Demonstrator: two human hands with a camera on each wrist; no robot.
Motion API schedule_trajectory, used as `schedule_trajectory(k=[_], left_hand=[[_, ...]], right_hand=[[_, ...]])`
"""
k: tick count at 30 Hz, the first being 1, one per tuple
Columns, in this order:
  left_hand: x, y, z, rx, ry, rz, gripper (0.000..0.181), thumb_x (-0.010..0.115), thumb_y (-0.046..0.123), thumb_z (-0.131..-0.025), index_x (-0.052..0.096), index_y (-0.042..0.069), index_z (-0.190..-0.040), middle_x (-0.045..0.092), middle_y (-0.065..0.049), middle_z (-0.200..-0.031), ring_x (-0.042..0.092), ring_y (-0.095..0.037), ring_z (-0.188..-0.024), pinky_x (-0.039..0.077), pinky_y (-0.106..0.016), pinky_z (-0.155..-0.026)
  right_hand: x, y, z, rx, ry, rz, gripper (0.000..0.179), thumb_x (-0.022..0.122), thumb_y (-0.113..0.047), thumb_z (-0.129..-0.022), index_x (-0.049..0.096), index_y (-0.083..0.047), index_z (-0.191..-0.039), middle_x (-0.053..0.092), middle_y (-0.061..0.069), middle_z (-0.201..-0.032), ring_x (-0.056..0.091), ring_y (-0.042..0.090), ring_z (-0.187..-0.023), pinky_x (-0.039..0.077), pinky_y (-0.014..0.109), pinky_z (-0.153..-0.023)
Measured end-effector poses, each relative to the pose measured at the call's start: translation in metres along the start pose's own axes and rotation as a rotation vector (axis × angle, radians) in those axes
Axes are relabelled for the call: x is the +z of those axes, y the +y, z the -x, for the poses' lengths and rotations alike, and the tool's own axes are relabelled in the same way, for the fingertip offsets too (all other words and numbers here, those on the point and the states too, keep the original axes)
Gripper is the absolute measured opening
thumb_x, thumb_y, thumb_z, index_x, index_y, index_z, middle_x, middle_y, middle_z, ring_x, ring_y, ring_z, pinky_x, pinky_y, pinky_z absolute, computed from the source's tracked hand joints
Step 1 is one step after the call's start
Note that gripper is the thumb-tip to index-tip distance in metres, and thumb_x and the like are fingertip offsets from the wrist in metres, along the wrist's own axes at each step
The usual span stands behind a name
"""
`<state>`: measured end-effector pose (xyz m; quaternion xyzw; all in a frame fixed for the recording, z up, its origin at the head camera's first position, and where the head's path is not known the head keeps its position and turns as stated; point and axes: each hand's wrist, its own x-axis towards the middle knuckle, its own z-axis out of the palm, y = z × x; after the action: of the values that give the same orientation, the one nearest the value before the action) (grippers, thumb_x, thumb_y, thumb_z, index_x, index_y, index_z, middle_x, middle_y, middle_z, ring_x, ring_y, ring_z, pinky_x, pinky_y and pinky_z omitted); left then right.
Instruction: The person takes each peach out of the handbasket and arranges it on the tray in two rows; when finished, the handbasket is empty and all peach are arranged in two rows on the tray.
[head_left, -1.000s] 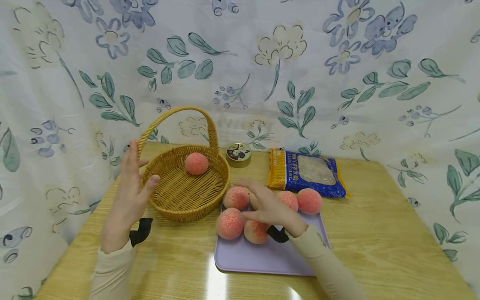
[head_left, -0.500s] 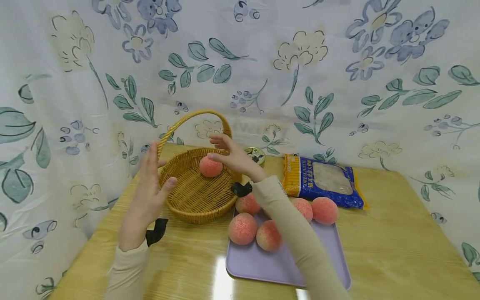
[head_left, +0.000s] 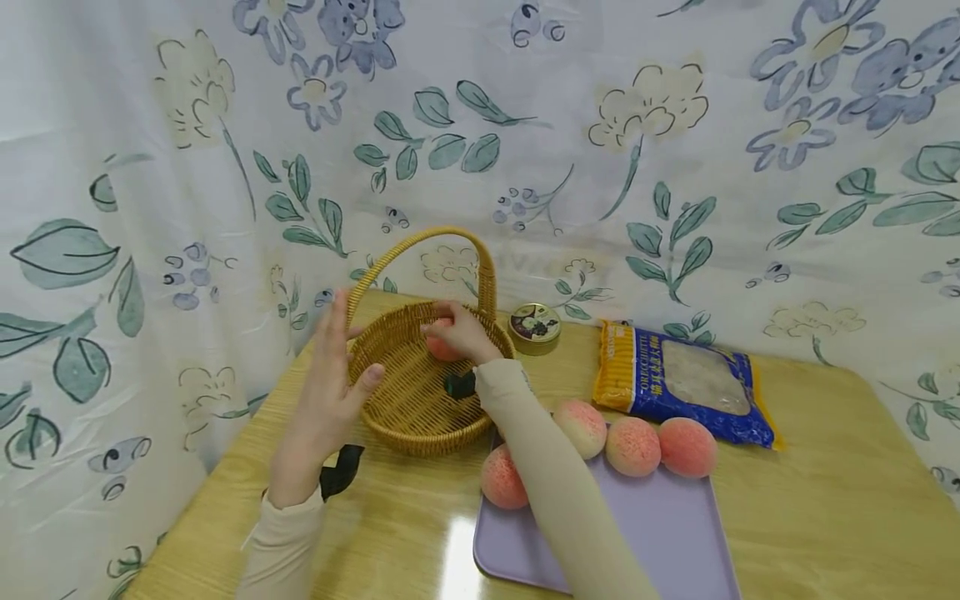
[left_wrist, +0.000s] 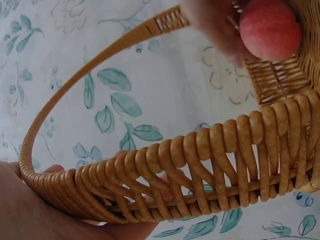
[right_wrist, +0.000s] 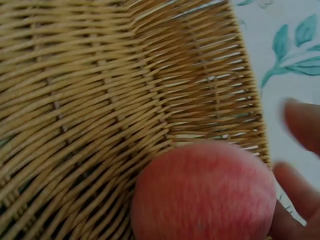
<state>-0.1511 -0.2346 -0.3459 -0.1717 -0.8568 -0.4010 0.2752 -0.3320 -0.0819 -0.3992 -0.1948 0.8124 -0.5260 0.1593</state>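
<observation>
My left hand (head_left: 324,417) stands with straight fingers and the thumb apart at the left side of a wicker basket (head_left: 429,443), next to the foot of its tall handle. In the left wrist view, fingers show behind the basket's weave. Over the basket's back part, my right hand (head_left: 467,333) reaches down to a pink peach (head_left: 445,351), thumb in front of it and fingers behind. The right wrist view has this peach (right_wrist: 205,195) against the basket wall; one blurred finger (right_wrist: 302,122) stands clear of it, others lie close by its side.
Right of the basket is a lilac tray (head_left: 660,533) with several peaches, such as one at its far right (head_left: 687,447); my right forearm crosses it. A round tin (head_left: 535,327) and a blue-and-yellow pasta bag (head_left: 686,383) lie behind, before a floral curtain (head_left: 570,100).
My right hand has moved left from above the tray's peaches, over the basket rim, and down to the peach inside. The left hand keeps its place beside the basket. The head view has shifted left.
</observation>
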Motion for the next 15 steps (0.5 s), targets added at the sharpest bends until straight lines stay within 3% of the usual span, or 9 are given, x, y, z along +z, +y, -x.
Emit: schedule_trajectory(k=[5, 9, 15], left_hand=[[0.0013, 0.0033, -0.0015, 0.016, 0.011, 0.010, 0.085, 0.038, 0.059, -0.097, -0.004, 0.016, -0.157, 0.000, -0.007, -0.164, 0.040, -0.042, -0.127, 0.038, -0.065, -0.093], [0.0006, 0.0034, -0.0029, 0.025, 0.021, 0.010, 0.084, 0.039, 0.058, -0.097, -0.004, 0.016, -0.157, 0.001, -0.008, -0.163, 0.040, -0.042, -0.127, 0.038, -0.065, -0.093], [0.0023, 0.0001, 0.0001, 0.019, 0.016, 0.019, 0.084, 0.038, 0.058, -0.097, -0.004, 0.017, -0.157, 0.002, -0.008, -0.163, 0.040, -0.043, -0.128, 0.038, -0.066, -0.092]], right_hand=[[0.0041, 0.0056, 0.0004, 0.031, -0.112, 0.214, 0.060, 0.070, -0.018, -0.088, 0.045, -0.013, -0.143, 0.052, 0.014, -0.138, 0.055, 0.031, -0.121, 0.049, 0.044, -0.096], [0.0077, 0.0048, -0.0010, 0.002, -0.128, 0.345, 0.070, 0.078, -0.018, -0.082, 0.045, -0.014, -0.143, 0.053, 0.013, -0.136, 0.055, 0.028, -0.120, 0.050, 0.041, -0.095], [0.0081, 0.0042, 0.0030, 0.016, -0.102, 0.290, 0.069, 0.078, -0.020, -0.081, 0.046, -0.014, -0.142, 0.055, 0.012, -0.135, 0.057, 0.028, -0.118, 0.051, 0.041, -0.092]])
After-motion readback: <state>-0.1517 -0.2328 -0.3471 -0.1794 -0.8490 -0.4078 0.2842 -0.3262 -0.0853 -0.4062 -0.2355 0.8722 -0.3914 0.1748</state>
